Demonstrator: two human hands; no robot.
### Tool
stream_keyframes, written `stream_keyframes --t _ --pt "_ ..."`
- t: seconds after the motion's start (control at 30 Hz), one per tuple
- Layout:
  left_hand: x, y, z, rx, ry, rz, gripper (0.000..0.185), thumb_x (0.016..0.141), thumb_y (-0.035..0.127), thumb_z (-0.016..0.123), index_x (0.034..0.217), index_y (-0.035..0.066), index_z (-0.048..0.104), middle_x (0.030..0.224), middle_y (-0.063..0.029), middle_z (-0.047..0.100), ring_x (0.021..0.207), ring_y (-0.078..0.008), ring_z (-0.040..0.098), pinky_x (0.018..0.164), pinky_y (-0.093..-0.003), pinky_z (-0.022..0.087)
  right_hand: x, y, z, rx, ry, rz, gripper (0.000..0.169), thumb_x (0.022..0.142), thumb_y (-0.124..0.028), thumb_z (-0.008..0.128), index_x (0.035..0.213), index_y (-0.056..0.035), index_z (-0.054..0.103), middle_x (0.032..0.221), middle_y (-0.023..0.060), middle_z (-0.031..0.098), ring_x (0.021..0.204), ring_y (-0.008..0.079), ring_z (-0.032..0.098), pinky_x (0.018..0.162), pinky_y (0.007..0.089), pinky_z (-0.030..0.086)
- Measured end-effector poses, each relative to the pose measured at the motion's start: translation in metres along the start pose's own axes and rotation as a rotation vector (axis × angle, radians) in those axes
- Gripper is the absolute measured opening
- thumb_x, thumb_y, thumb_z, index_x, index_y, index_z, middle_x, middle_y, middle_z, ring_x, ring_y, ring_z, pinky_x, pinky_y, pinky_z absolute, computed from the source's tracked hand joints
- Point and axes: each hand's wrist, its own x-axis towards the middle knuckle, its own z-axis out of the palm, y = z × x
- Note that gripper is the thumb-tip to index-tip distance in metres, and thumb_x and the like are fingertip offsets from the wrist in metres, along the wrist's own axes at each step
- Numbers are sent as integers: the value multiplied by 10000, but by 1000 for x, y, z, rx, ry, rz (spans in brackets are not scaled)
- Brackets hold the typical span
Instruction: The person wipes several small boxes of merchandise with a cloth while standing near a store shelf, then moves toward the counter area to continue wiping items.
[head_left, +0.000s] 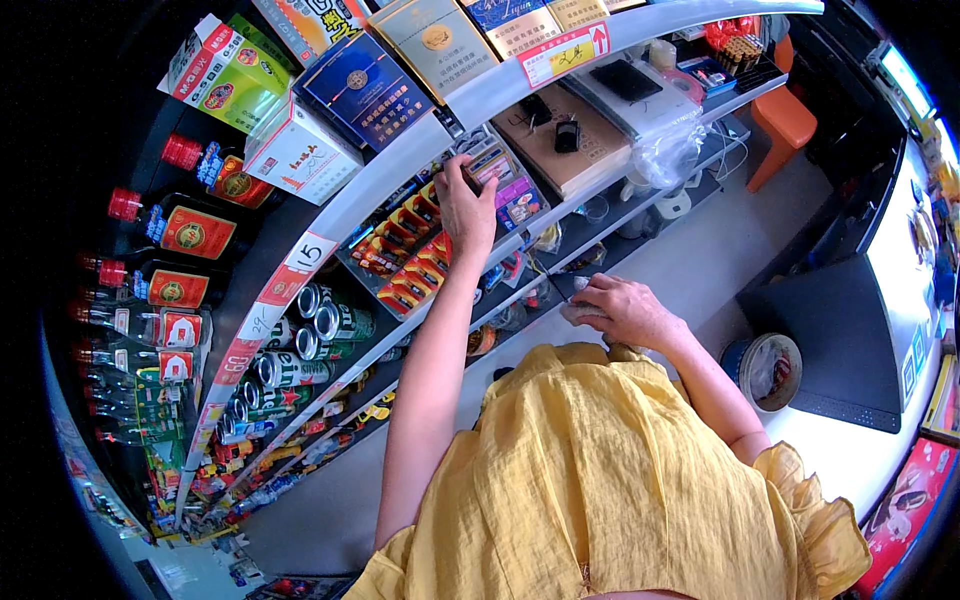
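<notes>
My left hand (466, 210) reaches into a shallow tray (390, 306) on the shelf. Its thumb and fingers straddle the near end of a small flat pack (493, 166) with a dark edge. Beside that hand, red and yellow blister-carded goods (412, 259) stand in rows, partly covered by my wrist. Purple and pink packs (519, 201) lie just right of it. In front of my yellow top, my right hand (628, 309) is closed around a crumpled greyish-white cloth (583, 311), most of which the fingers hide.
Cigarette boxes (367, 88) line the shelf above, behind a curved price rail (337, 199). Red-capped bottles (196, 231) and beer cans (330, 322) stand left. A brown carton (592, 154), an orange stool (784, 120), a round bucket (766, 371) and a dark monitor (829, 330) are to the right.
</notes>
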Motion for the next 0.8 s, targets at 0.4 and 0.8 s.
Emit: stream_keyframes --t 0.4,0.8 --pt "2 -10 -15 -145 97 72 278 811 211 703 942 18 553 972 -126 582 918 -263 600 718 -364 510 3 -10 -16 91 101 -1 269 825 -222 627 1058 -88 603 959 116 560 904 331 587 744 419 503" --pt "-94 57 -57 -922 -10 13 432 921 102 557 1288 -10 358 1280 -109 464 1132 -197 512 887 -313 486 70 -82 -50 -68 864 -443 565 652 -86 699 1199 -195 607 1315 51 476 1144 307 478 887 410 419"
